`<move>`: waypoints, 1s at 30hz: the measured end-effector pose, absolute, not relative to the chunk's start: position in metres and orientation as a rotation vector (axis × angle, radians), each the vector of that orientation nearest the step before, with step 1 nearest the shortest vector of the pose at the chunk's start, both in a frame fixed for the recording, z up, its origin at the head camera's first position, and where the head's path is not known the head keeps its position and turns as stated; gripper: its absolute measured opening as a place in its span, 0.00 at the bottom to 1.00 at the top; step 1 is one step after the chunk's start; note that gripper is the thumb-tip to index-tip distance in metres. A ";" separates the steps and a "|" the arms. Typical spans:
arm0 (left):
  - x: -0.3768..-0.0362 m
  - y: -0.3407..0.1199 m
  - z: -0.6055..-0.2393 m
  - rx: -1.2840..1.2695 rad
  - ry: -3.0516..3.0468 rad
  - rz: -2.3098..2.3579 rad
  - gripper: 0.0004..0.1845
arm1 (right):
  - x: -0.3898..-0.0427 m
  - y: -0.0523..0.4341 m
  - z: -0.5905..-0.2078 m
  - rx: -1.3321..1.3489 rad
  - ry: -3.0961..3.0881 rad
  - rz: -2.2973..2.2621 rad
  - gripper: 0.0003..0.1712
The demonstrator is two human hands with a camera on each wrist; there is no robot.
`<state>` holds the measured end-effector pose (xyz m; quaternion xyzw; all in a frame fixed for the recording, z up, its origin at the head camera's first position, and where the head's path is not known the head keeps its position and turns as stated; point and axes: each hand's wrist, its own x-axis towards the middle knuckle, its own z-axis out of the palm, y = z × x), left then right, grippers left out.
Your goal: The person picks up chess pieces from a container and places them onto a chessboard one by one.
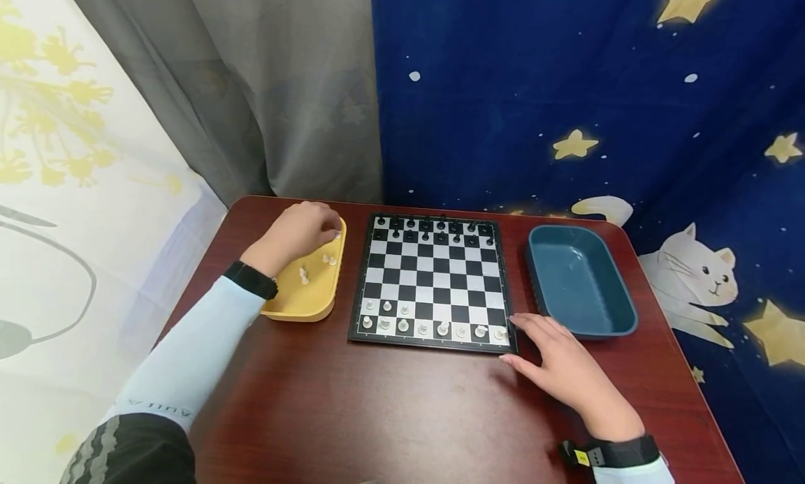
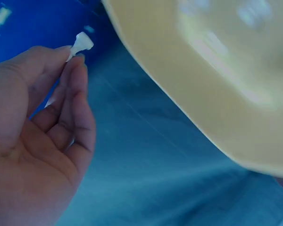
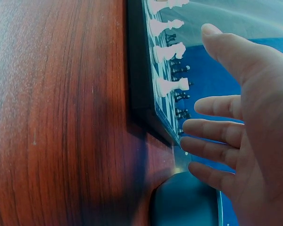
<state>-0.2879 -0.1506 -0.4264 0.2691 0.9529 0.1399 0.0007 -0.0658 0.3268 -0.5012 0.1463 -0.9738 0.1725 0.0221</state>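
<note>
A small chessboard (image 1: 434, 281) lies mid-table, black pieces (image 1: 434, 229) on its far rows and white pieces (image 1: 428, 325) on its near rows. My left hand (image 1: 302, 232) hovers over the yellow tray (image 1: 308, 292), which holds a few loose white pieces (image 1: 304, 276). In the left wrist view its fingertips pinch a small white piece (image 2: 80, 44) above the yellow tray (image 2: 212, 75). My right hand (image 1: 560, 362) rests flat on the table, fingers spread, at the board's near right corner. The right wrist view shows its fingers (image 3: 217, 129) straight beside the board edge (image 3: 141, 94).
An empty blue tray (image 1: 581, 281) stands right of the board, just beyond my right hand. The dark red table (image 1: 377, 407) ends near my body. A grey curtain and a blue starry cloth hang behind.
</note>
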 end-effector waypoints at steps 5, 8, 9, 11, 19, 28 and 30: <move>-0.262 -0.103 -0.430 1.136 2.907 0.490 0.06 | -0.065 0.327 -0.500 0.472 -3.001 0.533 0.43; -0.246 -0.072 -0.439 1.300 2.820 0.477 0.05 | -0.065 0.327 -0.500 0.483 -2.990 0.531 0.43; -0.242 -0.062 -0.442 1.335 2.793 0.458 0.05 | -0.065 0.327 -0.500 0.486 -2.989 0.532 0.43; -0.233 -0.046 -0.448 1.383 2.747 0.414 0.04 | -0.064 0.327 -0.499 0.486 -2.990 0.527 0.42; -0.221 -0.012 -0.466 1.439 2.662 0.297 0.02 | -0.061 0.329 -0.498 0.469 -2.996 0.522 0.43; -0.220 -0.003 -0.480 1.465 2.614 0.291 0.02 | -0.060 0.330 -0.499 0.450 -3.004 0.534 0.42; -0.220 -0.001 -0.482 1.475 2.612 0.284 0.02 | -0.059 0.331 -0.499 0.442 -3.008 0.537 0.42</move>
